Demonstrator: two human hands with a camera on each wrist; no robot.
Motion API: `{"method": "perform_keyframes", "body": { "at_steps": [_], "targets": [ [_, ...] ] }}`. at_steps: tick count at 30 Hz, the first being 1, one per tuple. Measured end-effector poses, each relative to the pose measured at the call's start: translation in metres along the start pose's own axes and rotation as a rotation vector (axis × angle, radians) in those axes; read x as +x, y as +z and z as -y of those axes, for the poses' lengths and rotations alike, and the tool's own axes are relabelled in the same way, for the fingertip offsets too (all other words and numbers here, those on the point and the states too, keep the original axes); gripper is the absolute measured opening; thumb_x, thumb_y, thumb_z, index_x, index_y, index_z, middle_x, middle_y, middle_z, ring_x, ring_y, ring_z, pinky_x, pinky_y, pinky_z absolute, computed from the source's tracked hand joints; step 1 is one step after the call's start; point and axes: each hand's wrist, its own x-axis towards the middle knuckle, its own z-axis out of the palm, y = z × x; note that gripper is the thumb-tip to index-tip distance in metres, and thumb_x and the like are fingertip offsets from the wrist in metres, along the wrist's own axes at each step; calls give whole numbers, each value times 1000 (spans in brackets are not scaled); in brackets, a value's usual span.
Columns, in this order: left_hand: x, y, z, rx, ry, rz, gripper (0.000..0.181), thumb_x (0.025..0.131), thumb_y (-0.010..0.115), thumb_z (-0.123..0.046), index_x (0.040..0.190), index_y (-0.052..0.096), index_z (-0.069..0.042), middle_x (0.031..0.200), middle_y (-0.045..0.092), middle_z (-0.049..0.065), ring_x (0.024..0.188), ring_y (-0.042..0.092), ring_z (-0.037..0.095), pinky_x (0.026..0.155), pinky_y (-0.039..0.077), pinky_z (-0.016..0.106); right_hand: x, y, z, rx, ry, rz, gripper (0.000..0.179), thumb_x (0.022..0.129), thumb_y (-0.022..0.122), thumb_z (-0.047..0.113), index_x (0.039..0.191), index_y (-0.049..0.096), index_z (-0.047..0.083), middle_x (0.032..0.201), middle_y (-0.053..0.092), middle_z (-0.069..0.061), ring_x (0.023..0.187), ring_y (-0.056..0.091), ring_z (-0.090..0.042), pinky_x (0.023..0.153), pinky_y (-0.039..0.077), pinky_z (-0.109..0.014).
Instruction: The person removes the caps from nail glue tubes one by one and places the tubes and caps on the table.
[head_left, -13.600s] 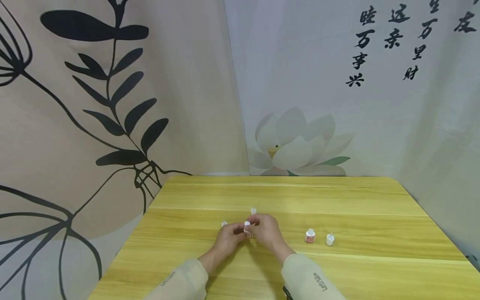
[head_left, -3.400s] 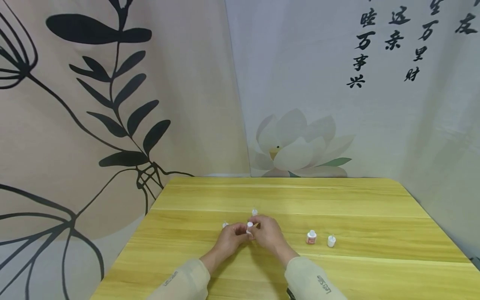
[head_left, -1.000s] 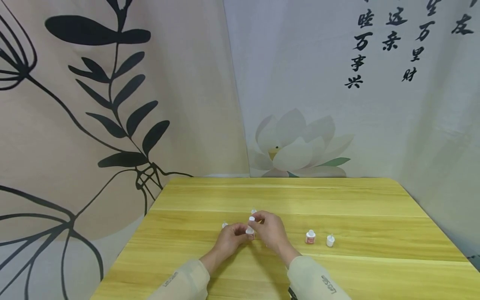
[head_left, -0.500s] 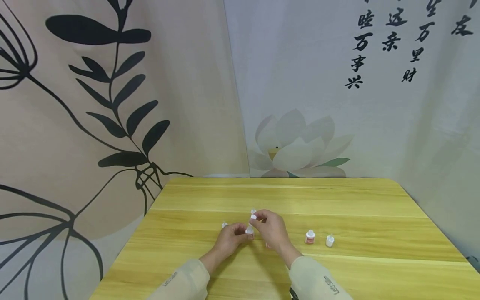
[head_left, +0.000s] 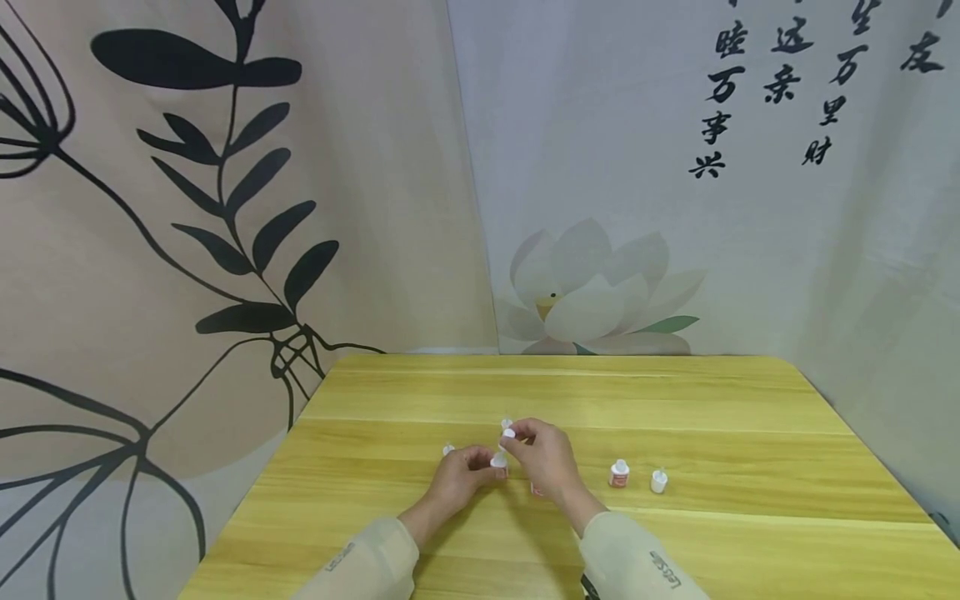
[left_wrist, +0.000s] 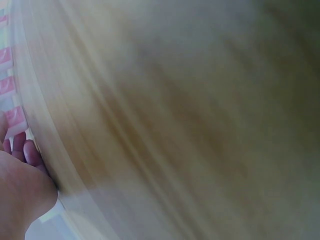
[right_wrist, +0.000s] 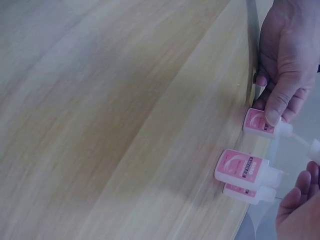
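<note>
My left hand (head_left: 459,482) grips a small white glue bottle (head_left: 499,461) with a pink label, standing upright near the table's middle. In the right wrist view its thin nozzle (right_wrist: 300,138) shows bare, pointing at a white cap (right_wrist: 315,150). My right hand (head_left: 546,457) pinches that cap between thumb and fingers, just above and right of the nozzle in the head view. Close by, a second pink-labelled bottle (head_left: 537,490) is mostly hidden behind my right wrist. The left wrist view catches only part of my left hand (left_wrist: 25,175) and the held bottle's pink label (left_wrist: 17,119).
Farther right on the wooden table (head_left: 720,400) stand another pink-labelled bottle (head_left: 618,474) and a small white cap-like piece (head_left: 658,481). Similar white pieces stand behind my hands, one at the left (head_left: 448,450) and one farther back (head_left: 507,423). A printed curtain (head_left: 390,208) hangs behind the table.
Some seconds ago the cap sat at the top of the held bottle; my right hand has lifted it up and slightly right, off the nozzle. My left hand keeps its grip.
</note>
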Motion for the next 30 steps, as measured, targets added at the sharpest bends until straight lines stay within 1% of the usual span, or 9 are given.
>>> {"method": "perform_keyframes", "body": {
  "at_steps": [5,8,15,20,23,30],
  "targets": [
    [1,0,2,16,-10,-4,19,87,77,-25,97,71,-9,92,70,-2,89,60,16,83,48,36,0,-1,-2,-15,-20,-20,17,93,71,22,104,70,8,88,63,-1,77,55,-17,62,48,-29],
    [1,0,3,21,-13,-10,18,87,77,-24,96,71,-10,91,70,-3,89,60,16,83,48,36,0,-1,-2,-18,-25,-25,17,93,71,22,103,70,8,89,63,-1,79,55,-17,65,49,-30],
    [3,1,5,34,-1,-14,17,87,77,-23,95,71,-10,90,69,-3,88,60,15,82,48,36,0,-2,-2,-19,-30,-27,16,93,71,22,102,70,9,89,63,0,80,56,-17,66,49,-31],
    [3,1,5,31,-8,-15,16,87,77,-24,95,71,-12,90,69,-4,88,59,15,83,47,35,-1,-2,-1,-22,-28,-27,16,93,71,23,102,70,9,89,63,0,80,55,-17,65,48,-31],
    [2,1,5,37,1,-18,16,86,78,-23,94,71,-11,90,69,-4,87,59,15,82,47,34,-1,-3,0,-25,-23,-33,16,93,71,23,102,70,9,88,63,-1,79,55,-17,65,48,-31],
    [2,0,3,29,-10,-11,15,87,77,-23,95,71,-11,90,69,-4,88,59,15,83,47,35,0,-5,1,-37,-9,-47,17,93,71,23,102,71,9,87,63,0,79,55,-17,65,48,-31]
  ]
}}
